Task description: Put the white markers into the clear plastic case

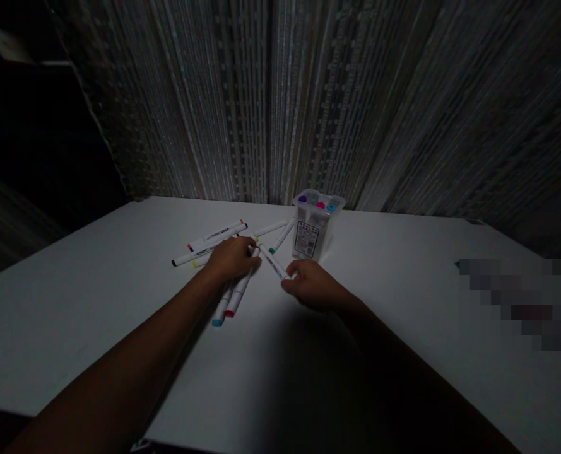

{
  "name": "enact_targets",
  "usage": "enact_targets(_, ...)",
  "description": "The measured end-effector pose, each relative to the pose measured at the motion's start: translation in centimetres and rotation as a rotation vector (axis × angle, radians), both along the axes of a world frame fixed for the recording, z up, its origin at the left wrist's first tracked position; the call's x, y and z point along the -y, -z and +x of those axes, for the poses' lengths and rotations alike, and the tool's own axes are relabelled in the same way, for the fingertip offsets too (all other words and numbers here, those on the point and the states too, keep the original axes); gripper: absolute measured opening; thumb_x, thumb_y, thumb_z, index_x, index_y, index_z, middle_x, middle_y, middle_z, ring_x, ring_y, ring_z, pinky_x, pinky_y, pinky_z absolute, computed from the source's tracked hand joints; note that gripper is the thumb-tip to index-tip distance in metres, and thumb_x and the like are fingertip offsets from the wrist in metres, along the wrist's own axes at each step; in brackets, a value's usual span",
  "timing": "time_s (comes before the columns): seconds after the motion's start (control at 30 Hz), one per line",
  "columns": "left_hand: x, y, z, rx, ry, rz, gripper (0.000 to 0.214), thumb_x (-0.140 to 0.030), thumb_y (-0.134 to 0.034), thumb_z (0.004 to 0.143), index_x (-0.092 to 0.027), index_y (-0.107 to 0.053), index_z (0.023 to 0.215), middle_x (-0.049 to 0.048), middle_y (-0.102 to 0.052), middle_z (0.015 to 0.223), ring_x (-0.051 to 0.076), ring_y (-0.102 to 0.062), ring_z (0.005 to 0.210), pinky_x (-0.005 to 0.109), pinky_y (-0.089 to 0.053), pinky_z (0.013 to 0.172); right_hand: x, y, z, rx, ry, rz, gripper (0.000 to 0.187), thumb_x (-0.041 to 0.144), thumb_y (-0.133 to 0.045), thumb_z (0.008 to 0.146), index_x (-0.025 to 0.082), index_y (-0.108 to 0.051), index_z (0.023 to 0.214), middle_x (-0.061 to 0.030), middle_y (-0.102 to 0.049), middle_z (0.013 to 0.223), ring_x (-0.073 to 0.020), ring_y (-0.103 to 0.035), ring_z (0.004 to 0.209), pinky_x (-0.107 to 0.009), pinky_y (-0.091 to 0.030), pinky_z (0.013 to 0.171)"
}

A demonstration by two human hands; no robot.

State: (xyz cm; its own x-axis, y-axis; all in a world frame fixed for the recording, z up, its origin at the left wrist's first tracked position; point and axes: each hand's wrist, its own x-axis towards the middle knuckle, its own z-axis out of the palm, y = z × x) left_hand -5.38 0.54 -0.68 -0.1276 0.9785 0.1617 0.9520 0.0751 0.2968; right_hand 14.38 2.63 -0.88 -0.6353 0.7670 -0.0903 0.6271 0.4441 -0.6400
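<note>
My right hand (pixel 312 284) pinches one end of a white marker (pixel 274 261), which slants up and left toward my other hand. My left hand (pixel 233 257) reaches over the loose markers, fingers curled, with thumb and forefinger closed about the upper end of a red-tipped marker (pixel 242 287). Beside that one lies a blue-tipped marker (pixel 222 306), partly under the hand. More white markers (pixel 218 234) with coloured ends lie behind and left of my left hand. A green-tipped marker (pixel 281 236) rests near a clear plastic box (pixel 325 236), which holds several upright markers.
Everything sits on a white table (pixel 394 302) in dim light. A striped, stringy curtain (pixel 271 101) hangs along its back edge. At the right side, a blurred-out patch (pixel 521 306) hides whatever is there. My arms cast a shadow across the front.
</note>
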Motion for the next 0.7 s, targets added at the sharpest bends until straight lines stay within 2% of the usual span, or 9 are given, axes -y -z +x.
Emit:
enact_targets(0.17, -0.3, -0.2, -0.2, 0.137, -0.084, 0.091, 0.036, -0.032, -0.055, 0.071, -0.016, -0.065, 0.101, 0.0086, -0.068, 0.081, 0.022, -0.061, 0.071, 0.028, -0.037, 0.06, 0.3, -0.3, 0.2, 0.166, 0.032, 0.192, 0.02, 0.034, -0.054, 0.073, 0.015, -0.058, 0.077, -0.008, -0.062, 0.076, -0.0171, -0.054, 0.065, -0.025, -0.03, 0.054)
enact_targets(0.33, 0.2, -0.4, 0.5, 0.065, 0.005, -0.011, 0.045, -0.042, -0.061, 0.066, -0.02, -0.063, 0.106, 0.0075, -0.068, 0.082, 0.025, -0.061, 0.077, 0.029, -0.038, 0.061, 0.4, -0.6, 0.2, 0.251, 0.056, 0.179, 0.027, 0.042, -0.059, 0.072, 0.017, -0.058, 0.081, -0.0088, -0.062, 0.081, -0.0203, -0.056, 0.073, -0.026, -0.031, 0.058)
enact_targets(0.47, 0.2, -0.1, 1.0, 0.049, 0.04, -0.015, 0.04, -0.032, -0.061, 0.063, -0.02, -0.065, 0.102, 0.0071, -0.067, 0.078, 0.024, -0.059, 0.074, 0.028, -0.036, 0.061, 0.4, -0.4, 0.1, 0.246, 0.057, 0.18, 0.034, 0.05, -0.062, 0.07, 0.017, -0.058, 0.079, -0.009, -0.062, 0.082, -0.0213, -0.056, 0.074, -0.027, -0.031, 0.057)
enact_targets(0.57, -0.1, -0.2, 0.7, 0.296, 0.018, 0.056, 0.03, -0.031, -0.061, 0.063, -0.015, -0.068, 0.087, 0.0053, -0.063, 0.065, 0.018, -0.055, 0.06, 0.026, -0.033, 0.054, 0.4, -0.4, 0.2, 0.217, 0.072, 0.18, 0.038, 0.054, -0.059, 0.071, 0.016, -0.057, 0.076, -0.0096, -0.062, 0.079, -0.0208, -0.056, 0.07, -0.027, -0.031, 0.054)
enact_targets(0.7, -0.4, -1.0, 0.5, 0.987, 0.001, 0.191, 0.029, -0.03, -0.066, 0.058, -0.009, -0.065, 0.077, 0.0007, -0.055, 0.053, 0.009, -0.043, 0.044, 0.021, -0.028, 0.043, 0.3, -0.6, 0.3, 0.118, 0.107, 0.156, 0.04, 0.056, -0.056, 0.074, 0.015, -0.056, 0.074, -0.0076, -0.061, 0.073, -0.0169, -0.053, 0.063, -0.026, -0.029, 0.051)
